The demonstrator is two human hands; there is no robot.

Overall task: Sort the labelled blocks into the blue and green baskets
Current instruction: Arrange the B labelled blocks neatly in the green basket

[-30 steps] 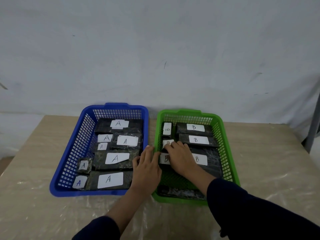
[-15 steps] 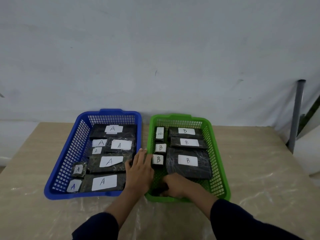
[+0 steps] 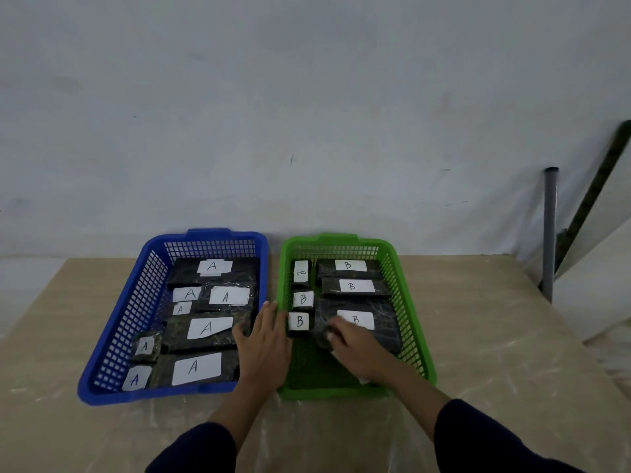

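While your left hand (image 3: 263, 339) lies flat with straight fingers across the gap where the blue plastic mesh basket (image 3: 112, 336) meets the green plastic mesh basket (image 3: 415, 339), your right hand (image 3: 355, 346) has come up from the near end of the green basket, where it was reaching low half a second ago. It now sits over the near left corner of the large dark wrapped block with a white B label (image 3: 372, 322). Its fingers look curled round that corner, or round something small and dark held against it; blur keeps you from telling which, so treat the grip as uncertain.

A second ago that hand covered the small B blocks by the left wall. Those three small white-labelled B blocks (image 3: 300, 320) now show in a clear column, with two long dark B blocks (image 3: 353, 286) behind the large one. All the dark blocks with white A labels (image 3: 201, 329) lie in the blue basket.

No block shows on the pale wooden table (image 3: 495, 336), so the sorting looks nearly finished, judged from how things lie. A pale scrap shows at the green basket's near wall beside your wrist; what it is cannot be made out. What remains seems to be settling this last piece among the Bs.
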